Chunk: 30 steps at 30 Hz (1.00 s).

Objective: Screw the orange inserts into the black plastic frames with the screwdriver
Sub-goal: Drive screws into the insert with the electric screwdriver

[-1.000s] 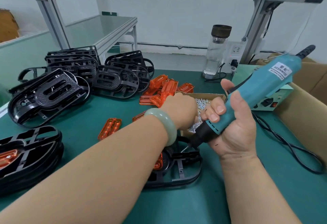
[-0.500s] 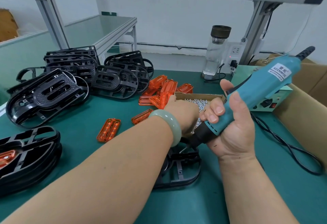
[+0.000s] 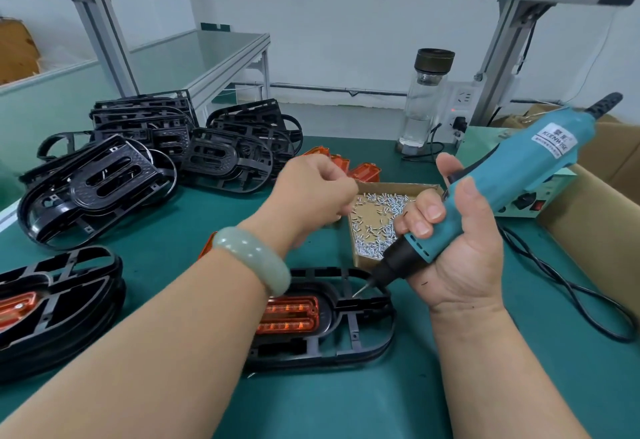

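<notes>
A black plastic frame [image 3: 360, 341] lies flat on the green mat in front of me, with an orange insert [image 3: 289, 315] seated in its middle. My right hand [image 3: 457, 251] grips the teal electric screwdriver [image 3: 512, 179]; its bit points down-left and hovers just above the frame's cross bar. My left hand [image 3: 311, 192], a pale green bangle on its wrist, reaches over the left edge of the cardboard tray of small silver screws [image 3: 377, 220]. Its fingers are curled together; whether they hold a screw is hidden.
Piles of black frames [image 3: 145, 161] fill the back left. A stack of frames with an orange insert [image 3: 52, 303] sits at the near left. Loose orange inserts [image 3: 363, 170] lie behind the tray. A glass bottle [image 3: 424, 102], a power unit [image 3: 530, 203], a cable [image 3: 571, 293] and cardboard boxes [image 3: 595, 230] stand at the right.
My left hand has lifted off the frame and moved back and right to the screw tray, uncovering the orange insert in the frame. The screwdriver has stayed almost still.
</notes>
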Tool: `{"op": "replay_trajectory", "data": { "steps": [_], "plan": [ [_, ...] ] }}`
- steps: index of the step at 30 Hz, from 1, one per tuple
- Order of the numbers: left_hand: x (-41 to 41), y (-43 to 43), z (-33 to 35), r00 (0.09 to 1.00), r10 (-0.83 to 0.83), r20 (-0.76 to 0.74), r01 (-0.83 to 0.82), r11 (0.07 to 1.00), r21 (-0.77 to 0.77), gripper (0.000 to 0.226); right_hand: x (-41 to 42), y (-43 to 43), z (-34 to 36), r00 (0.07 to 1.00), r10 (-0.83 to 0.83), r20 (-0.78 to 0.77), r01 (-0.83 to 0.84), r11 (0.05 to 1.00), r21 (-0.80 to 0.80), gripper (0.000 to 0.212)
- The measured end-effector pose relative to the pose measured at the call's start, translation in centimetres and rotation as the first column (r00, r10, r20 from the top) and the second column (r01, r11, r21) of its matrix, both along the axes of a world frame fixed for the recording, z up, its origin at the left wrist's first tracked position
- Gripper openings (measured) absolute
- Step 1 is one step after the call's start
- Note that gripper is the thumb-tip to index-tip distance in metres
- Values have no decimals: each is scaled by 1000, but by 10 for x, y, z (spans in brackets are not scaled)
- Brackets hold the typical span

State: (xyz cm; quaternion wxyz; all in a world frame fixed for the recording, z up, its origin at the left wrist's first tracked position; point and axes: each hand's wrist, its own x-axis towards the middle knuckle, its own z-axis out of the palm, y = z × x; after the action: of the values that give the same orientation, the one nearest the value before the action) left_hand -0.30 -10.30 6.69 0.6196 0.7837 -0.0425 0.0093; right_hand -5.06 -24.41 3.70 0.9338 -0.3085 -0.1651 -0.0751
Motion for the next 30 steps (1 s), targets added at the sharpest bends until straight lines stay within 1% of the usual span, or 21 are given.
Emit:
{"op": "replay_trajectory", "data": {
  "steps": [3, 6, 10, 13, 15, 19, 21, 26, 30],
  "plan": [
    [-17, 21, -3, 999, 0, -37, -5, 989, -151, 17, -2, 3, 1, 1000, 19, 3, -19, 1000, 8, 49],
    [-36, 37, -11, 996, 37, -84, -61, 951, -303, 19, -4, 7, 2, 1000, 3, 0, -3, 999, 34, 48],
    [-63, 47, -27, 988, 34, -151, -102, 874, -475, 32, -6, 14, 1, 987, -144, -73, 148, 988, 50, 27],
    [-78, 44, -39, 977, 51, -207, -160, 817, -554, 26, -7, 18, 2, 966, -217, -141, 232, 968, 100, 21],
    [-84, 40, -43, 972, 66, -224, -181, 818, -546, 20, -8, 20, 3, 950, -249, -187, 276, 952, 133, 18],
    [-87, 34, -45, 967, 51, -249, -160, 884, -440, 12, -9, 20, 5, 922, -302, -242, 348, 921, 176, 14],
    [-86, 30, -45, 962, 29, -273, -144, 898, -415, 12, -9, 20, 6, 914, -308, -263, 363, 911, 197, 13],
    [-86, 23, -43, 947, -27, -321, -126, 886, -446, 20, -8, 26, 7, 894, -327, -306, 396, 896, 201, 12],
    [-88, 23, -41, 950, -60, -307, -98, 874, -475, 27, -9, 28, 8, 888, -334, -316, 407, 891, 202, 12]
  ]
}}
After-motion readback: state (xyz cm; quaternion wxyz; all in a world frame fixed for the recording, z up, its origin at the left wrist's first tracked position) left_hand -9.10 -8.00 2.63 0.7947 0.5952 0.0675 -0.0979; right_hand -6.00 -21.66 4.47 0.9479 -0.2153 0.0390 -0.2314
